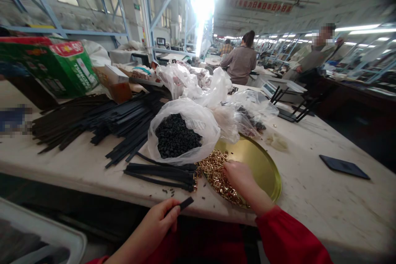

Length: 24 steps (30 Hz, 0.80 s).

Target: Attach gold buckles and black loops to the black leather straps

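Note:
In the head view my left hand (164,217) pinches a black strap (187,203) just off the table's front edge; the strap's short end sticks out to the right. My right hand (240,176) reaches into a heap of small gold-coloured metal buckles (216,169) on a round gold tray (262,165). Its fingertips are closed at the heap, and whether a buckle is between them is hidden. Left of the tray lies a bundle of black straps (161,175) with gold buckles at their right ends. Behind it, an open plastic bag (210,126) holds many small black pieces (176,138).
More dark straps (123,117) are piled at the left, near a green and red carton (46,66) and a small cardboard box (114,86). Clear plastic bags (213,90) stand behind. A dark phone-like slab (344,167) lies at right. Two people (241,60) are farther off, among others.

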Each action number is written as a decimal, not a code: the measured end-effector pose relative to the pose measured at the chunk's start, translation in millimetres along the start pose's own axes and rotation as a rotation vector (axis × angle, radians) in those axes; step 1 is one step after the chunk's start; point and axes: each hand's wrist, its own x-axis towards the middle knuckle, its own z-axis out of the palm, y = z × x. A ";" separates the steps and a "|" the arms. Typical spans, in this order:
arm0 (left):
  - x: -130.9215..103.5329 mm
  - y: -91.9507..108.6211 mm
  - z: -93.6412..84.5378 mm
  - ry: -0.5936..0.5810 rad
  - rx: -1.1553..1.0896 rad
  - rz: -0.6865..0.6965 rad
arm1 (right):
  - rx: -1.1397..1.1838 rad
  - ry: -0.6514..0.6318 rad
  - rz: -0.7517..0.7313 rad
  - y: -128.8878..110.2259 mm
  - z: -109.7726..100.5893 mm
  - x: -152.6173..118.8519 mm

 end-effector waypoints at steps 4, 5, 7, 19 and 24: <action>-1.5 -1.8 -1.6 0.005 -0.017 -0.001 | 0.045 -0.041 0.043 26.6 -6.3 -2.7; -1.6 -2.5 -3.0 0.014 -0.019 -0.007 | 0.062 -0.037 0.059 35.8 -9.3 -3.1; -1.7 -4.2 -6.3 0.044 -0.021 -0.023 | 0.094 -0.017 0.100 56.1 -14.7 -4.6; 7.8 5.0 2.8 -0.039 -0.084 -0.047 | 0.295 0.022 0.166 78.8 39.4 -36.5; 8.7 23.5 8.7 -0.076 -0.103 -0.064 | 0.560 0.145 0.196 60.2 25.2 -43.0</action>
